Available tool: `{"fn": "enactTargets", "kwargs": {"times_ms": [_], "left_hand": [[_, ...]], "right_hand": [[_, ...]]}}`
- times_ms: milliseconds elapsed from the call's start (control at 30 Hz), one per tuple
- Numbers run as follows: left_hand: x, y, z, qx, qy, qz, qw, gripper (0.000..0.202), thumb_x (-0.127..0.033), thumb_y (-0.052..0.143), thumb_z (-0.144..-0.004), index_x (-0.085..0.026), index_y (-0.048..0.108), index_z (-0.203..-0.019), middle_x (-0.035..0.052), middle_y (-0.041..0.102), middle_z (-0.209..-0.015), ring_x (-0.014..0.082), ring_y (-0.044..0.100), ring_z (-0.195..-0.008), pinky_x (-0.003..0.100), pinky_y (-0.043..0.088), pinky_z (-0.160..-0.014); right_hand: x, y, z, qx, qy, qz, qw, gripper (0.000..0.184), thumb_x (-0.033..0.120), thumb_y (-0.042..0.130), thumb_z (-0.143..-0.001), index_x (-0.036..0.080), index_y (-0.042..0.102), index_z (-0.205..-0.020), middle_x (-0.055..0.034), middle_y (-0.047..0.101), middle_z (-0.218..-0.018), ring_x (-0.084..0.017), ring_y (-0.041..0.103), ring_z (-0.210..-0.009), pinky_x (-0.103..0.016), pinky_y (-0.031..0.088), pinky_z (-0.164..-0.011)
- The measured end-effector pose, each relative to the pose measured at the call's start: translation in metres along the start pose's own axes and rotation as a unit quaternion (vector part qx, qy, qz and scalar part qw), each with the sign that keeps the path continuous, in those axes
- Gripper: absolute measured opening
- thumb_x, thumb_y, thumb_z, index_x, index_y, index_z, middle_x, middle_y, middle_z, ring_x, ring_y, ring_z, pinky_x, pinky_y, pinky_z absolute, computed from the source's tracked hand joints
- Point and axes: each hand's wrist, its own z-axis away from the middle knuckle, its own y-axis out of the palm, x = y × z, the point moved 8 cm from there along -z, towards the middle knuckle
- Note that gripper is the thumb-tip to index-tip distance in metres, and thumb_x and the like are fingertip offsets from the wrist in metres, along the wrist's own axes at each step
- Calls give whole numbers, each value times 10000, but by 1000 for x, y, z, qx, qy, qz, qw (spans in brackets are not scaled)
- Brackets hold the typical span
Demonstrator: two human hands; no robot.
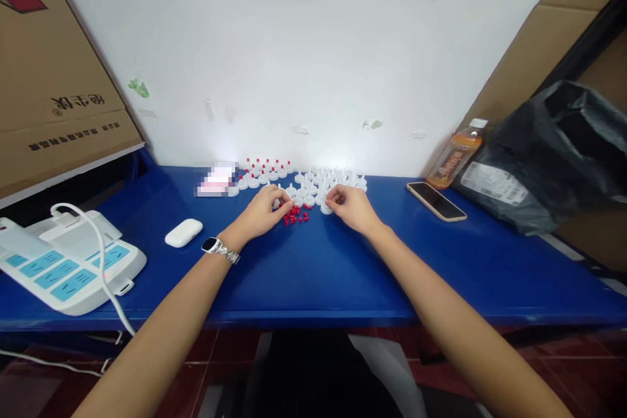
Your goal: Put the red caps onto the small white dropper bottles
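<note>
My left hand (264,212) is curled in a pinch at the edge of a small pile of red tips (294,215). Whatever lies between its fingertips, if anything, is too small to make out. My right hand (355,209) pinches a white nozzle cap (326,208) low over the blue table, just right of the red pile. Behind both hands stands a cluster of white nozzle caps (313,183) without red tips. Farther left, several white caps fitted with red tips (263,176) stand in rows by the wall.
On the left of the blue table (313,281) are a power strip (73,274) with a white cable and a white earbud case (183,232). A phone (435,201), an orange drink bottle (454,155) and a dark plastic bag (543,157) are on the right. The white wall borders the back.
</note>
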Motion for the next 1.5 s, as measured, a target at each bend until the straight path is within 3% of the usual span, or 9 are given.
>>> {"fn": "enactTargets", "kwargs": {"times_ms": [267,500,633,833,1067,1167,1267,1400,1500], "left_hand": [[5,-10,0,-39,-15,-13,999,320,-450,498,-957,-201,628,-804,47,619,-922,210,567,-897,362,450,-841],[27,-32,6,-117,-123,-71,983,328,-447,507,-935,-203,592,-733,68,633,-900,235,579,-865,367,444,-757],[33,-36,9,-131,-147,-81,977,310,-434,514,-925,-203,599,-737,71,644,-899,236,585,-860,351,442,-726],[36,-32,9,-122,-143,-90,978,324,-451,506,-932,-205,604,-747,68,650,-902,220,584,-818,331,434,-690],[38,-31,5,-104,-128,-78,983,289,-416,506,-933,-208,615,-764,70,651,-894,244,597,-893,374,464,-796],[37,-31,5,-110,-121,-76,984,295,-419,507,-934,-209,623,-763,70,651,-877,242,598,-877,377,466,-797],[36,-32,5,-116,-122,-69,983,288,-420,517,-932,-209,624,-766,66,651,-883,237,596,-872,373,462,-792],[29,-32,4,-125,-109,-42,985,315,-443,503,-950,-206,601,-767,60,642,-895,227,592,-871,364,454,-789],[15,-32,3,-131,-73,-1,989,323,-465,452,-983,-209,588,-839,50,636,-906,206,582,-851,342,448,-768]], "right_hand": [[-6,2,-1,-19,23,21,999,157,226,667,-787,204,661,-942,0,710,-782,-153,651,-711,-270,464,-685],[31,-4,-17,-75,-65,104,990,167,310,585,-864,198,659,-964,-36,686,-816,-195,627,-777,-310,443,-726],[52,24,-62,-21,-89,164,982,181,278,555,-881,190,687,-970,-63,722,-898,-224,634,-856,-352,427,-823],[52,79,-133,52,-32,260,964,278,298,567,-892,146,701,-1083,-134,737,-1071,-300,598,-1109,-442,351,-991],[48,110,-155,45,-1,274,961,224,269,569,-891,135,724,-982,-173,720,-1109,-327,562,-1160,-460,314,-1004],[51,106,-151,26,-3,265,964,225,260,523,-910,162,713,-980,-148,722,-1095,-325,555,-1159,-469,323,-997],[56,89,-141,-16,-21,209,978,195,276,520,-903,176,680,-954,-117,724,-1050,-304,582,-1102,-449,373,-967],[62,58,-109,-38,-59,17,997,156,276,507,-909,190,621,-971,-65,713,-955,-206,648,-891,-337,473,-832],[61,41,-73,-14,-73,-131,989,220,368,479,-949,202,596,-1035,-47,684,-988,-169,660,-786,-298,504,-725]]}}
